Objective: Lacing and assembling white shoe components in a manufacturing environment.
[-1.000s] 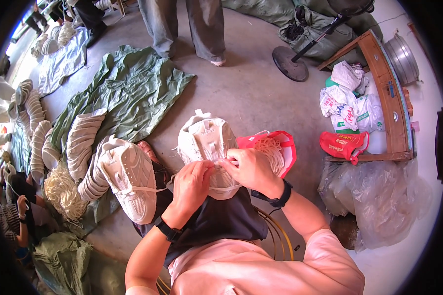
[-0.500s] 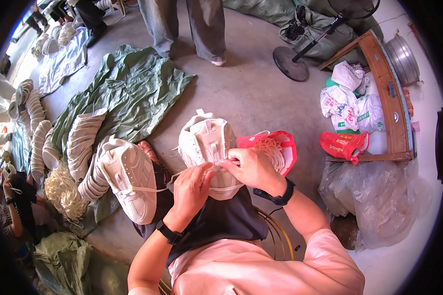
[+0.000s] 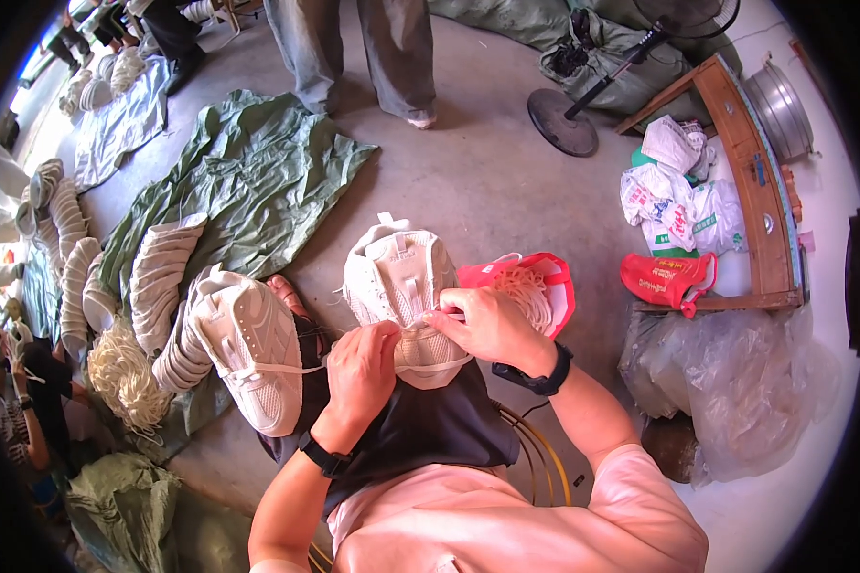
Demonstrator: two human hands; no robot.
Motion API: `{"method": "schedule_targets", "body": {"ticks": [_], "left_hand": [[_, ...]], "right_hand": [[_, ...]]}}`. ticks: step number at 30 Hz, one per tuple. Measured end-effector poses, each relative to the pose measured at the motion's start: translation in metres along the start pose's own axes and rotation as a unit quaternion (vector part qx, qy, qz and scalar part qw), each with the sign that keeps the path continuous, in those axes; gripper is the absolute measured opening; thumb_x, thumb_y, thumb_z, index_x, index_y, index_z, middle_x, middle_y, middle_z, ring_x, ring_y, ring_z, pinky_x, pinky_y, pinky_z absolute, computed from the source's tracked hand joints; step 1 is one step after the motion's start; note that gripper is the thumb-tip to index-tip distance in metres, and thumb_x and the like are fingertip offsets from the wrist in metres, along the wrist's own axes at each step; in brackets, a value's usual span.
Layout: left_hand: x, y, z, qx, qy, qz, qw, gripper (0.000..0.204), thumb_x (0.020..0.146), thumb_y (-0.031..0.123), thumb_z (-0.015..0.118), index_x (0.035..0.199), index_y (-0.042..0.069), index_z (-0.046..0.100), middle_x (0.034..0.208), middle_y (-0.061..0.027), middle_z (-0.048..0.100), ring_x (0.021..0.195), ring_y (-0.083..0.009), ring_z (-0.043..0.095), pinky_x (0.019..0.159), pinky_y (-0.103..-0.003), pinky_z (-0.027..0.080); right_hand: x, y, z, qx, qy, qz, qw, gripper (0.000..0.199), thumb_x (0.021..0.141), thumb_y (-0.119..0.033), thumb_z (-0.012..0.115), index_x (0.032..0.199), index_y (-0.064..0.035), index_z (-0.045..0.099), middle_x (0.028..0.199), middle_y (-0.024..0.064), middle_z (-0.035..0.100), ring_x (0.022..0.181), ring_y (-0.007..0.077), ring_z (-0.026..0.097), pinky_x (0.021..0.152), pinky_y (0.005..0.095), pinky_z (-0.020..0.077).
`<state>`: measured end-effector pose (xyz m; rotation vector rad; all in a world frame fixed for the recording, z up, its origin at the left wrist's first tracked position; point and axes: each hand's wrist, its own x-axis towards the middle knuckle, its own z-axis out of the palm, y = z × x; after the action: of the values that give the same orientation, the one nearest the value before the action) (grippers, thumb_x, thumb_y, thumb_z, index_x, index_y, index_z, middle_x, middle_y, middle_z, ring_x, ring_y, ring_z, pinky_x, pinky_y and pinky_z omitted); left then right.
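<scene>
A pale sneaker point(image 3: 401, 258) rests upside toward me over my lap, its toe nearest me. My left hand point(image 3: 361, 374) is closed in a pinch at the left of its lacing area, on a thin white shoelace point(image 3: 412, 327). At the right eyelets, my right hand point(image 3: 487, 329) pinches the same lace with thumb and forefinger; the fingertips partly hide it. Left of this shoe leans a second pale sneaker point(image 3: 263, 355), with a white lace across its toe reaching toward my left hand.
A red bag point(image 3: 566, 304) of loose laces sits beside the shoe. Stacked shoe uppers point(image 3: 162, 277) and a lace bundle point(image 3: 124, 372) lie left, near a green sheet point(image 3: 248, 181). A person point(image 3: 392, 57) stands ahead. A wooden cabinet point(image 3: 769, 220) holding plastic bags is at right.
My left hand has drawn slightly down and left, its fingers now bunched tighter. The right hand stays at the eyelets, and the shoe has hardly moved.
</scene>
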<state>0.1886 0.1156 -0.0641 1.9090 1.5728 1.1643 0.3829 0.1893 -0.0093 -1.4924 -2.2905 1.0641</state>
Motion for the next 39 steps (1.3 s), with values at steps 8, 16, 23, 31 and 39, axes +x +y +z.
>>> {"method": "schedule_targets", "body": {"ticks": [8,16,23,31,39], "left_hand": [[0.002,0.006,0.007,-0.015,-0.013,-0.078,0.997,0.015,0.084,0.005,0.071,0.095,0.004,0.061,0.063,-0.0083,0.05,0.05,-0.0194,0.047,0.05,-0.034,0.039],[-0.005,0.005,-0.002,-0.032,-0.039,-0.132,0.99,0.016,0.086,0.013,0.071,0.091,0.005,0.059,0.063,-0.0103,0.056,0.055,-0.0264,0.055,0.054,-0.038,0.044],[0.001,0.02,-0.002,-0.069,-0.045,-0.188,0.979,0.022,0.087,0.02,0.072,0.089,0.001,0.06,0.054,-0.0038,0.04,0.047,-0.0131,0.035,0.046,-0.03,0.032],[0.0,0.02,0.001,-0.078,-0.037,-0.215,0.973,0.021,0.089,0.018,0.07,0.083,0.002,0.058,0.054,-0.0079,0.046,0.047,-0.0173,0.043,0.048,-0.032,0.037],[-0.007,0.02,0.007,-0.215,0.013,-0.243,0.946,0.016,0.094,0.013,0.064,0.086,0.001,0.058,0.055,-0.0002,0.044,0.051,-0.0062,0.036,0.048,-0.026,0.032]], "right_hand": [[-0.001,-0.001,-0.006,0.006,-0.019,0.013,1.0,0.031,0.091,-0.029,0.065,0.08,-0.0005,0.061,0.066,0.0172,0.06,0.062,0.0345,0.062,0.058,0.0423,0.0446],[-0.003,0.006,-0.007,-0.001,-0.03,0.017,0.999,0.03,0.09,-0.028,0.065,0.081,-0.0004,0.059,0.068,0.0173,0.06,0.064,0.0346,0.061,0.059,0.0422,0.0444],[-0.004,0.0,-0.007,0.002,-0.031,0.01,0.999,0.03,0.09,-0.028,0.065,0.08,-0.0005,0.057,0.068,0.0174,0.059,0.063,0.035,0.06,0.06,0.0429,0.0443],[-0.006,-0.002,-0.007,-0.013,-0.037,0.015,0.999,0.031,0.091,-0.029,0.064,0.08,-0.0006,0.058,0.068,0.0179,0.059,0.065,0.0356,0.061,0.06,0.0434,0.0446],[-0.006,-0.001,-0.011,0.01,-0.046,0.005,0.999,0.029,0.091,-0.03,0.063,0.087,-0.0016,0.062,0.073,0.0182,0.063,0.069,0.036,0.063,0.063,0.0431,0.0469]]}}
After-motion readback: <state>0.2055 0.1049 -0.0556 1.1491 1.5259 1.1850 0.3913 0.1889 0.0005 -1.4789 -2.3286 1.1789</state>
